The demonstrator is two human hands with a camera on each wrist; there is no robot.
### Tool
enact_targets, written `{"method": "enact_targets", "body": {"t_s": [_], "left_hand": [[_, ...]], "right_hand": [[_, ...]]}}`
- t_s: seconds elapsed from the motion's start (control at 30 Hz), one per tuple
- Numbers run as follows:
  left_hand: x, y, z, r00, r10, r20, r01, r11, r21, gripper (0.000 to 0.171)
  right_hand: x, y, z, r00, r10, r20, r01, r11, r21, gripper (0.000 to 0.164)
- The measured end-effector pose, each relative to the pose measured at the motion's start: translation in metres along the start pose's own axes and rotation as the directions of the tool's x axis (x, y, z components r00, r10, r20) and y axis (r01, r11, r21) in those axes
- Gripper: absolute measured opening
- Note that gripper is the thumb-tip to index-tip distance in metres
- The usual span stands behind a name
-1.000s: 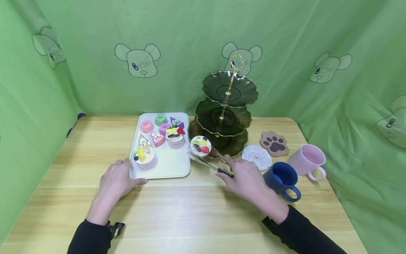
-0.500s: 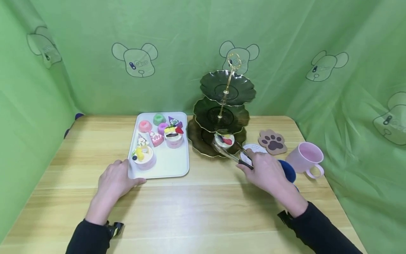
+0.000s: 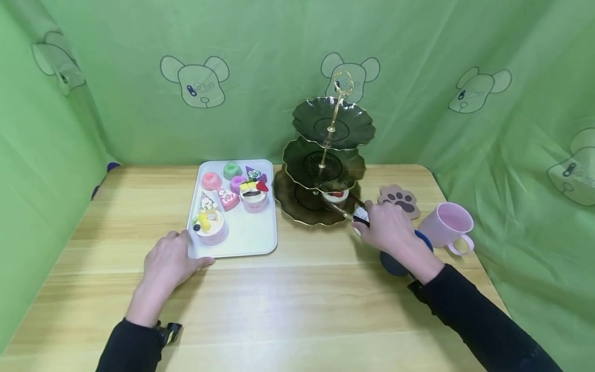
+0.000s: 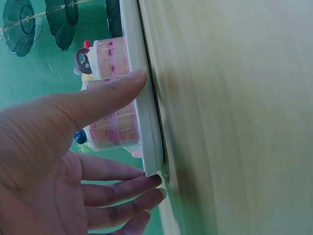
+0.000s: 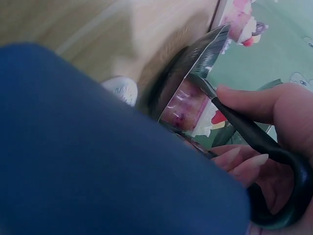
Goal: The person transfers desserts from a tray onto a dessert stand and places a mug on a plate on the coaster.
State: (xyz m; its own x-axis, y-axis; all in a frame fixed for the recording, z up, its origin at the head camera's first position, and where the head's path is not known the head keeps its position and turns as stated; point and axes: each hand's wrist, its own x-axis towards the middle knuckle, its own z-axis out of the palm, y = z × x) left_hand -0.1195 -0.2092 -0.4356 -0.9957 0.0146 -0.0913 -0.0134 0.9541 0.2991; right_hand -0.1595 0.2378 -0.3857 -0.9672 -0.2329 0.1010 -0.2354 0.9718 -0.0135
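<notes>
My right hand grips black-handled tongs, their ends on either side of a cake cup topped with fruit. In the right wrist view, this pink-layered cake cup is at the lowest plate of a dark three-tier stand; in the head view the middle tier partly covers it. My left hand lies around the near-left corner of a white tray, thumb at the front rim, fairly straight fingers along the left side. Two similar cake cups, small ring cakes and cake slices sit on it.
Right of the stand are a paw-shaped coaster, a pink mug and a blue mug, partly hidden by my right arm. A round white coaster lies beside the stand. Green cloth hangs behind the table.
The tongs carried the cake cup rightward from beside the tray to the stand's lowest tier, in under the middle one. My left hand has stayed at the tray corner.
</notes>
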Motion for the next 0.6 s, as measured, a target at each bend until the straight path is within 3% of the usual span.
{"method": "enact_targets", "body": {"t_s": [0.33, 0.6], "left_hand": [[0.0, 0.0, -0.002, 1.0, 0.014, -0.007, -0.014, 1.0, 0.009, 0.094], [0.0, 0.0, 0.0, 1.0, 0.012, 0.003, -0.012, 1.0, -0.003, 0.096]], "right_hand": [[0.02, 0.0, -0.004, 0.98, 0.124, 0.156, -0.115, 0.991, -0.067, 0.062], [0.028, -0.003, 0.0, 0.969, 0.152, 0.194, -0.137, 0.986, -0.092, 0.059]]}}
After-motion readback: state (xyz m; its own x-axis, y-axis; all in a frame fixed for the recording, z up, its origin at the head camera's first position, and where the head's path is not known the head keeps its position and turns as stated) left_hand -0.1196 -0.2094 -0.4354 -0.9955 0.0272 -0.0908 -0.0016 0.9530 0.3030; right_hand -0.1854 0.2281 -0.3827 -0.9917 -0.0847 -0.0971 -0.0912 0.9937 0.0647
